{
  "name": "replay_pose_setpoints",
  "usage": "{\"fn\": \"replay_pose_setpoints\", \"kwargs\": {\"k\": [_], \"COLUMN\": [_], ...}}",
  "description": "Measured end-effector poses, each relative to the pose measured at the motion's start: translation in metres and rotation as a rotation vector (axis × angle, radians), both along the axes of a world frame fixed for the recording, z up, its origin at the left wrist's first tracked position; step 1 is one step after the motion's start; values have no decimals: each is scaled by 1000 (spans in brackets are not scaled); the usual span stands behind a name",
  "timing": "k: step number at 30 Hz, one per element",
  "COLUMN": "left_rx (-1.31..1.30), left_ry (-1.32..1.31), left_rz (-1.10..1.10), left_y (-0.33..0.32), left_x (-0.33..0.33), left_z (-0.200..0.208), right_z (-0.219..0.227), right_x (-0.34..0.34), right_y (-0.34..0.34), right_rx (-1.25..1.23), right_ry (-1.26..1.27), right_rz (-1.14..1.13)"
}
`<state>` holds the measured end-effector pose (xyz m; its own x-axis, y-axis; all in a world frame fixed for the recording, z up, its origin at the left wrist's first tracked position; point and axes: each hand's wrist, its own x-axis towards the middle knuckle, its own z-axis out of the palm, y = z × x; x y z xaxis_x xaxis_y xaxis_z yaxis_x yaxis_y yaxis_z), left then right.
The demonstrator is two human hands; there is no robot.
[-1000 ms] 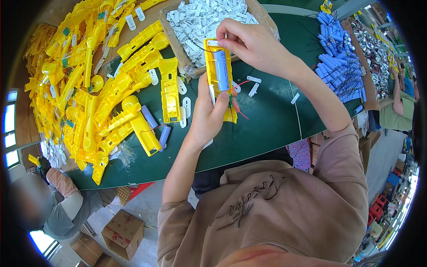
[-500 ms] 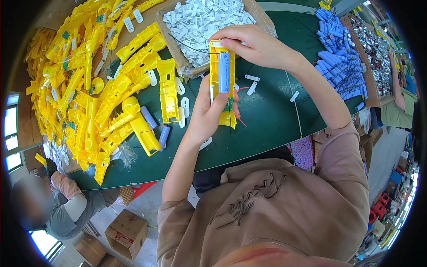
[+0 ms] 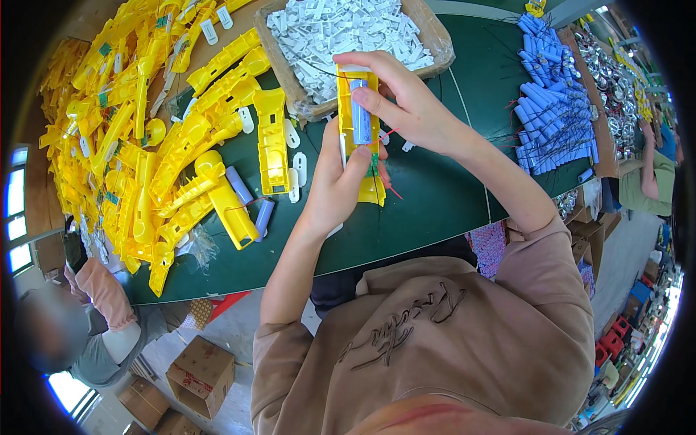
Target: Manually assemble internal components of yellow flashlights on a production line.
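Observation:
In front of me, near the parts box, a yellow plastic housing (image 3: 371, 192) is held upright with its open side toward me. Inside it lies a blue cylindrical battery (image 3: 361, 119), with a small green circuit board (image 3: 374, 165) and red wires below. My left hand (image 3: 337, 170) is wrapped round the housing's lower left side, thumb on the battery's lower end. My right hand (image 3: 406, 105) curls over the housing's top end, its thumb pressing on the battery's upper part. A black wire runs out at the housing's top left.
A cardboard box of white plastic parts (image 3: 441, 54) stands beyond my hands. Yellow housings (image 3: 145, 174) are heaped on the left of the green table (image 3: 406, 232). Blue batteries (image 3: 551, 116) with wires are piled at the right, beside a tray of shiny round parts (image 3: 605, 94). Another person (image 3: 109, 341) sits at lower left.
My right thumb has moved from the housing's top end down onto the battery. The battery seems to sit slightly more tilted. My left hand keeps its hold.

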<state>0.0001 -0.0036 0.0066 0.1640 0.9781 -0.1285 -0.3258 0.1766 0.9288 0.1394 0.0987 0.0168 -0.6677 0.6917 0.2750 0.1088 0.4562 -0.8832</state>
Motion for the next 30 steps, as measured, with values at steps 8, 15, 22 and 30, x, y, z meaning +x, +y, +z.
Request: {"fn": "replay_pose_setpoints", "kwargs": {"k": [8, 15, 22, 30], "left_rx": [-68, -38, 55, 176], "left_ry": [-155, -57, 6, 854], "left_rz": [-36, -28, 74, 279], "left_y": [3, 3, 5, 11], "left_x": [-5, -4, 8, -90], "left_z": [0, 2, 7, 57], "right_z": [-4, -3, 25, 58], "right_x": [3, 2, -2, 131], "right_y": [2, -2, -21, 177], "right_rx": [143, 78, -564, -205], "right_ry": [-57, -58, 190, 25], "right_rz": [41, 55, -26, -496]}}
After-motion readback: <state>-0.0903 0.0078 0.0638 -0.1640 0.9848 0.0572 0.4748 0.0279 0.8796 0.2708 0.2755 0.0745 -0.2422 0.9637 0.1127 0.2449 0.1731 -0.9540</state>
